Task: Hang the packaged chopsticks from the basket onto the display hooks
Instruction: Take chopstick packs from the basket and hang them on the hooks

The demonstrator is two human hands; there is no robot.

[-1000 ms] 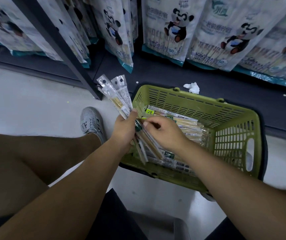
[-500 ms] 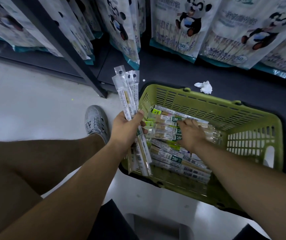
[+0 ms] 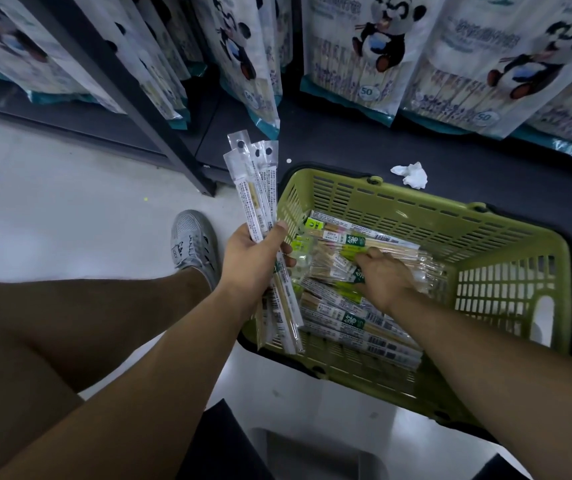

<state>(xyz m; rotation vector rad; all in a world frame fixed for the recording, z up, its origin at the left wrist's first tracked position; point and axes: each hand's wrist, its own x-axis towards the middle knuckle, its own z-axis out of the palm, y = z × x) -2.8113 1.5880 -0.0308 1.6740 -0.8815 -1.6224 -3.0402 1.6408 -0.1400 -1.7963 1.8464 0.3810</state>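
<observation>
Basket (image 3: pixel 416 202): slotted green plastic, matt. Chopstick packs (image 3: pixel 253 188): clear glossy film, paper labels, pale wood inside. Panda bags (image 3: pixel 357 57): printed film, shiny. Shoe (image 3: pixel 192 242): grey mesh cloth. Tissue (image 3: pixel 412 173): crumpled white paper. Floor (image 3: pixel 70 202): smooth, faint sheen.

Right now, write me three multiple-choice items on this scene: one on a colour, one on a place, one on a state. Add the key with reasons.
1. What colour is the basket?
A. red
B. blue
C. green

2. Where does the crumpled white paper lie?
A. inside the basket
B. on the dark shelf base
C. on the grey shoe

3. What is the left hand doing?
A. gripping a bundle of chopstick packs
B. hanging empty
C. pressing flat on the floor

Key:
1 C: its slatted walls are olive green.
2 B: the paper sits on the dark base, beyond the basket's far rim.
3 A: its fingers and thumb curl round the packs, whose hang tabs stick out above it.
</observation>
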